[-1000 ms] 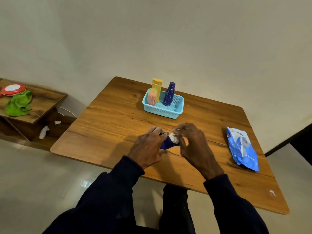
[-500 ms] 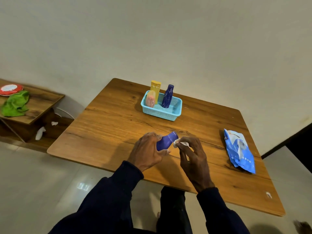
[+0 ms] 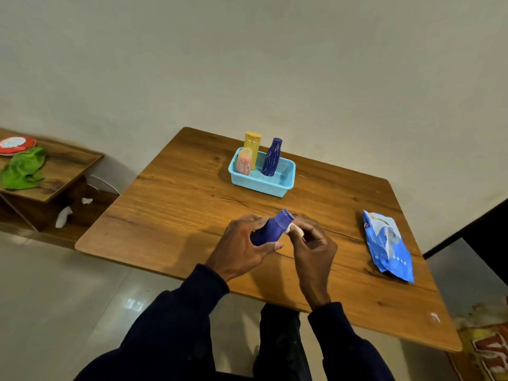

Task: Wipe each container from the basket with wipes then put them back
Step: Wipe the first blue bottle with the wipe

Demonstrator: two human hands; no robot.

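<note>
My left hand (image 3: 240, 250) grips a small blue bottle (image 3: 272, 229) above the wooden table (image 3: 178, 204), its neck tilted up and to the right. My right hand (image 3: 313, 244) pinches a white wipe (image 3: 295, 230) against the bottle's neck. At the far side of the table stands a light blue basket (image 3: 264, 185). It holds a yellow bottle (image 3: 253, 147), a pink container (image 3: 244, 162) and a tall dark blue bottle (image 3: 272, 156), all upright.
A blue wipes pack (image 3: 387, 246) lies on the table's right side. To the left is a low wooden side table (image 3: 63, 171) with a green cloth (image 3: 23, 169) and a red round tin (image 3: 16, 144). White scraps (image 3: 63, 214) lie below it.
The blue bottle has come out from under my hands and now points neck-up. My right hand has slid the wipe from the bottle's body to its neck.
</note>
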